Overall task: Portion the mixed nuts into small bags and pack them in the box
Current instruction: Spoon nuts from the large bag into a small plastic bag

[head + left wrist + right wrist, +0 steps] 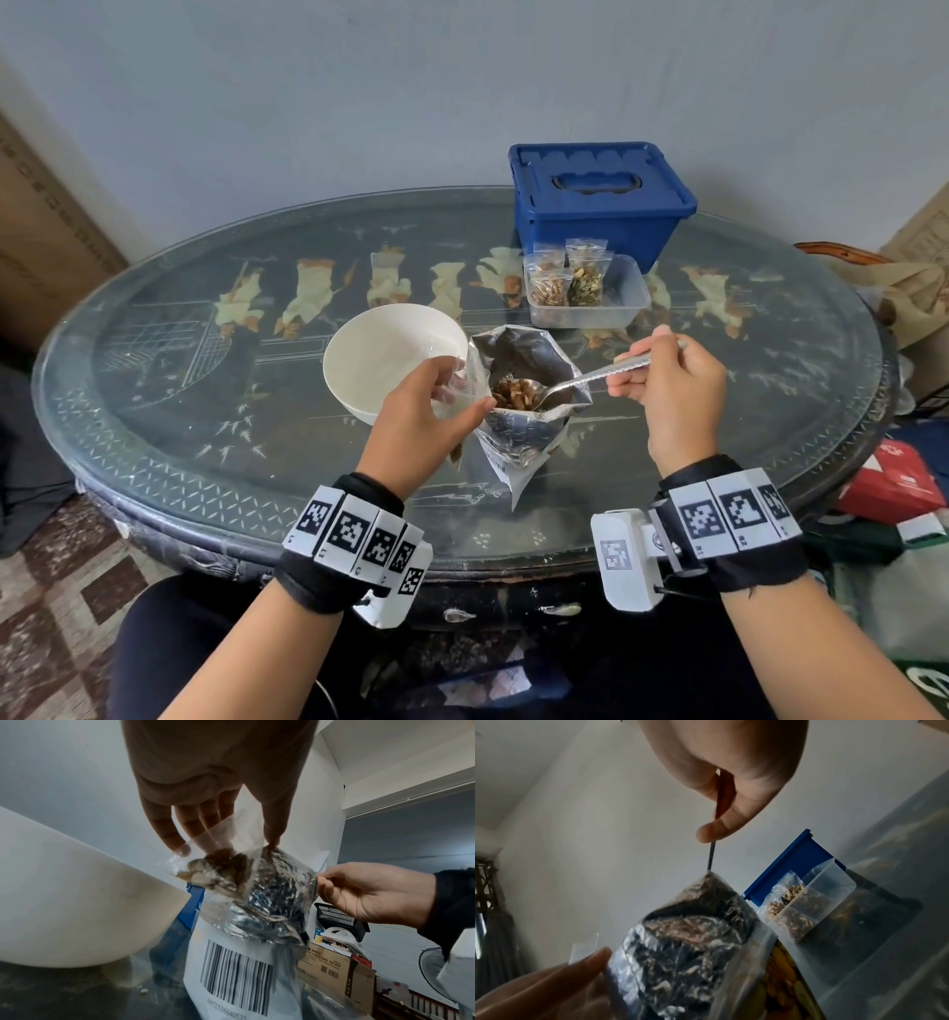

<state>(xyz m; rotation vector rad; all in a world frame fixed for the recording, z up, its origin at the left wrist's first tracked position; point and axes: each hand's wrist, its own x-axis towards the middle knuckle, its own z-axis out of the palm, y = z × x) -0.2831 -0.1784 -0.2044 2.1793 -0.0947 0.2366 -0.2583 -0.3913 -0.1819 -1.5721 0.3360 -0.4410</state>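
Head view. My right hand (667,380) grips the spoon (580,380) by its handle; the bowl of the spoon, loaded with nuts (513,393), sits in the mouth of the foil pouch (518,426), which stands on the table (154,411). My left hand (431,406) pinches a small clear bag (457,385) against the pouch's left edge. A white bowl (380,354) stands just beside the pouch, to its left. Beyond it, a clear tub (626,303) holds two filled bags (565,280). Behind the tub, the blue box (601,205), lid on.

Left wrist view. Fingers (167,829) and thumb hold the bag open by its rim; some nuts already lie in it. The pouch is right behind the bag, barcode facing the camera.

Right wrist view. Thumb and fingers curl round the spoon's handle, which runs down into the pouch; the spoon's bowl is hidden.

Step, as I judge it: filling the third bag, mid-scoop. Next move calls for lifting the spoon level, carrying it over the pouch edge and tipping it into the bag's narrow mouth. The mouth must be held wide; spill is likely otherwise.
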